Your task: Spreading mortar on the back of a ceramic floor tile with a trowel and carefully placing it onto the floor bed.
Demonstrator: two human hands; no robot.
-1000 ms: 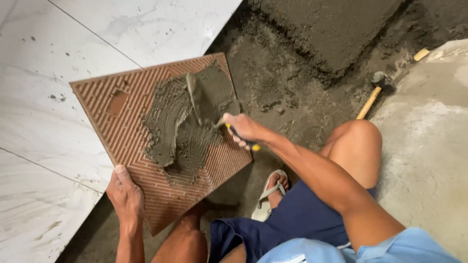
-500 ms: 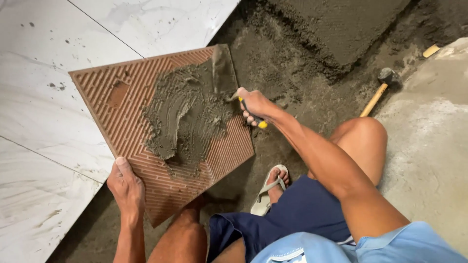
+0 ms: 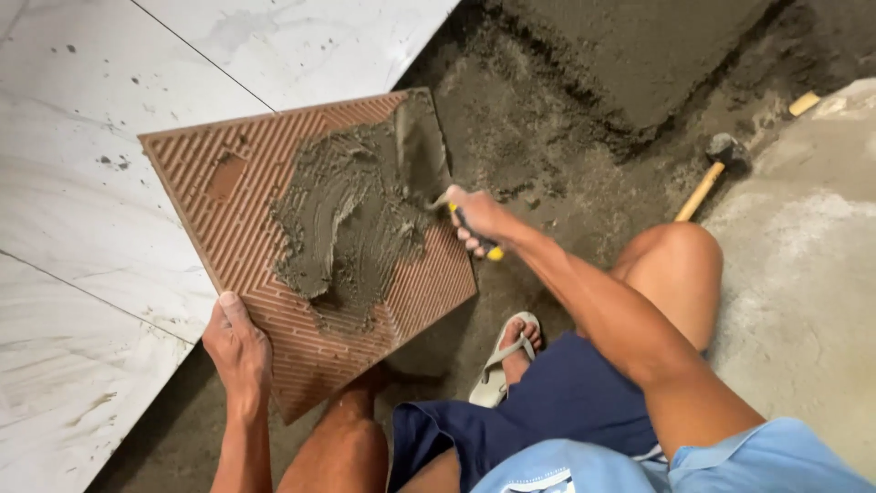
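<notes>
Brown ribbed tile (image 3: pixel 246 196) gripped by left hand (image 3: pixel 239 345), right hand (image 3: pixel 479 219) holding mortar-coated trowel (image 3: pixel 422 155)

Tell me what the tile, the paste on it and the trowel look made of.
Tile: likely fired ceramic; matt reddish-brown back with moulded diagonal ribs.
Paste: looks like wet cement mortar; grey, gritty, smeared in strokes.
Trowel: blade probably metal, though coated in grey; handle seems plastic, yellow end showing under the right hand.

Mortar-smeared ribbed brown tile (image 3: pixel 265 183), tilted, yellow-handled trowel (image 3: pixel 422 155) atop.
</notes>
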